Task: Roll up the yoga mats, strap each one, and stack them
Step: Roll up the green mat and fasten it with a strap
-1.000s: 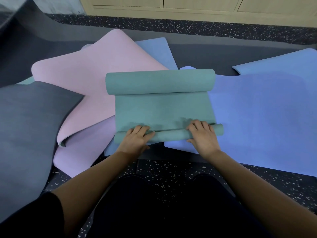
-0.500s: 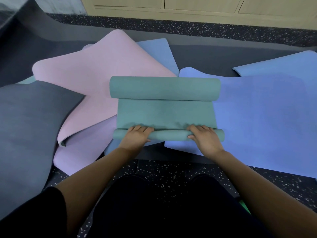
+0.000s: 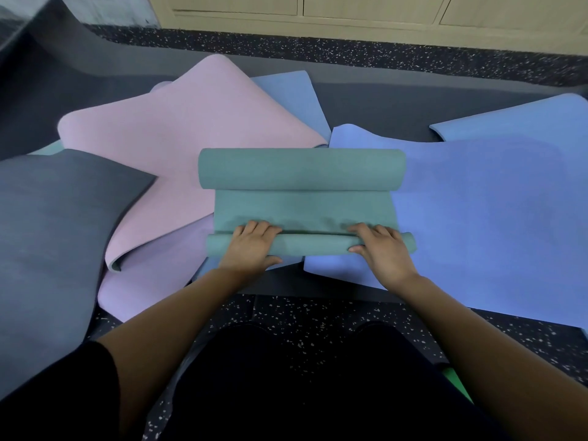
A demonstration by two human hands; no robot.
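Low at the centre of the view, the left hand (image 3: 251, 248) and the right hand (image 3: 381, 251) are laid over the thin near roll of a teal mat (image 3: 305, 211). Fingers are curled across its top and thumbs are tucked against its near side, so the roll is gripped at two spots. Beyond a short flat stretch, the mat's far end is seen curled into a thicker roll. Beneath it, a blue mat (image 3: 477, 224) is spread to the right and a pink mat (image 3: 191, 128) to the left, on a speckled floor (image 3: 302, 310). Even pressure from both hands is advised, so that the roll is wound tight and its ends are lined up square.
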